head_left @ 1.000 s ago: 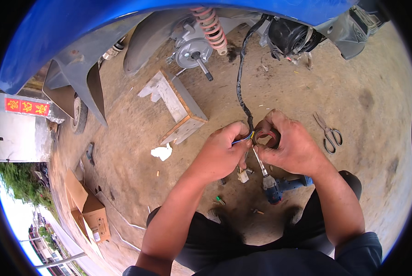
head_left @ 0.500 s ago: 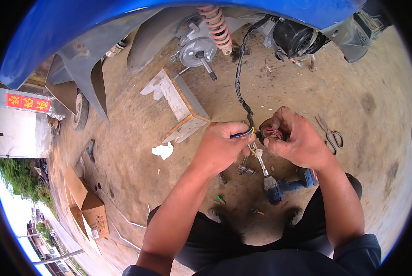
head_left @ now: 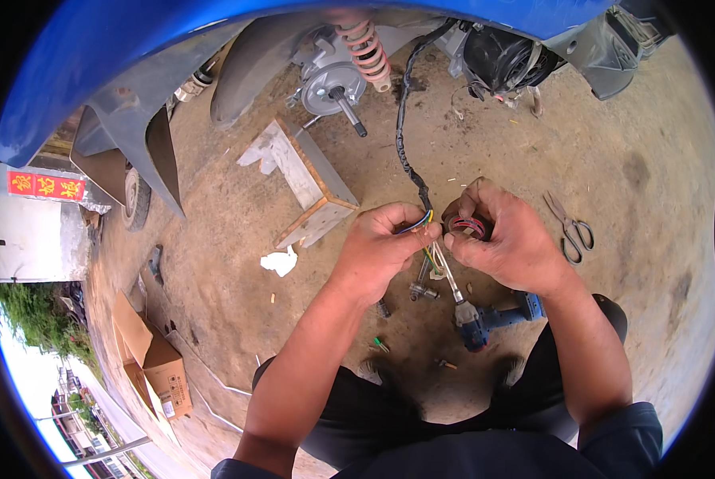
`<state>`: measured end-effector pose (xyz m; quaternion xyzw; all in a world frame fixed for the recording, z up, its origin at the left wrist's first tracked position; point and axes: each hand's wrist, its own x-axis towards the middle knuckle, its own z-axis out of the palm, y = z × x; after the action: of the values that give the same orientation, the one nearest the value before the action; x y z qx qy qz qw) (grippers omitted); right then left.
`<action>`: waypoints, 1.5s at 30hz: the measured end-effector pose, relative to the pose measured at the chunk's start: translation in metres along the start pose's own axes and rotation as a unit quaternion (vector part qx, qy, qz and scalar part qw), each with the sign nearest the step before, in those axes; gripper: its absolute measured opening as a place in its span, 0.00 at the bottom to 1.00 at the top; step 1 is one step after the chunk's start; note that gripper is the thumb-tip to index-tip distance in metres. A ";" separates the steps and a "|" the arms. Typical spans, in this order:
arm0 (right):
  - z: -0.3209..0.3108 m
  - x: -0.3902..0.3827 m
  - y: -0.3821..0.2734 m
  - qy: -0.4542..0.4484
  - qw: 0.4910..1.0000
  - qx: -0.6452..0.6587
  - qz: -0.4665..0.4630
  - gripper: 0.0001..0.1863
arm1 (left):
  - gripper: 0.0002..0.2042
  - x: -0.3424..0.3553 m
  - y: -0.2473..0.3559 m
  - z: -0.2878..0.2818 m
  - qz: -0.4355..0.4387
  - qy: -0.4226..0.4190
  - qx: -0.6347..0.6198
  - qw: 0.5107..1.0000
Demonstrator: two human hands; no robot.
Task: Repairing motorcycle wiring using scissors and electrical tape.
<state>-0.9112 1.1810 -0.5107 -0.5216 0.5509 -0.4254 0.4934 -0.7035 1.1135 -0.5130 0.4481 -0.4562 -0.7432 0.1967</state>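
A black wiring harness [head_left: 402,120] hangs down from the blue vehicle overhead and ends in coloured wires [head_left: 427,220] between my two hands. My left hand [head_left: 381,247] pinches those wire ends with its fingertips. My right hand [head_left: 505,239] grips a dark round part [head_left: 467,227] with red and black wires in it, held right against the wire ends. Loose thin wires and a small connector [head_left: 435,267] dangle below my fingers.
On the dirt ground lie a blue power drill [head_left: 493,319], scissors [head_left: 569,227], small metal bits [head_left: 421,291], a wooden block [head_left: 305,180], a white rag [head_left: 279,262] and cardboard boxes [head_left: 154,359]. A wheel hub [head_left: 333,80] and pink spring shock [head_left: 365,44] hang above.
Both hands have shifted slightly up and to the right, staying on the wires. The right hand's fingers have turned, so the round wired part shows more.
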 end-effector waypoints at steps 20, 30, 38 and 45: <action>-0.010 -0.002 -0.009 0.001 0.997 -0.064 0.033 0.17 | 0.06 -0.001 0.017 0.006 -0.047 -0.026 0.036 0.998; -0.009 0.000 -0.007 -0.028 0.999 0.008 0.030 0.18 | 0.06 0.004 0.006 0.004 -0.041 -0.055 -0.050 0.996; -0.006 -0.003 -0.013 -0.007 0.994 -0.110 0.027 0.20 | 0.05 0.012 0.000 0.000 -0.065 -0.069 -0.073 0.993; -0.010 -0.004 -0.010 0.002 0.993 -0.106 0.041 0.19 | 0.12 0.010 0.002 -0.006 -0.021 -0.114 -0.022 0.993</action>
<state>-0.9199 1.1837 -0.4989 -0.5471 0.6151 -0.3453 0.4508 -0.7038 1.1021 -0.5176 0.3651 -0.4496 -0.8035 0.1376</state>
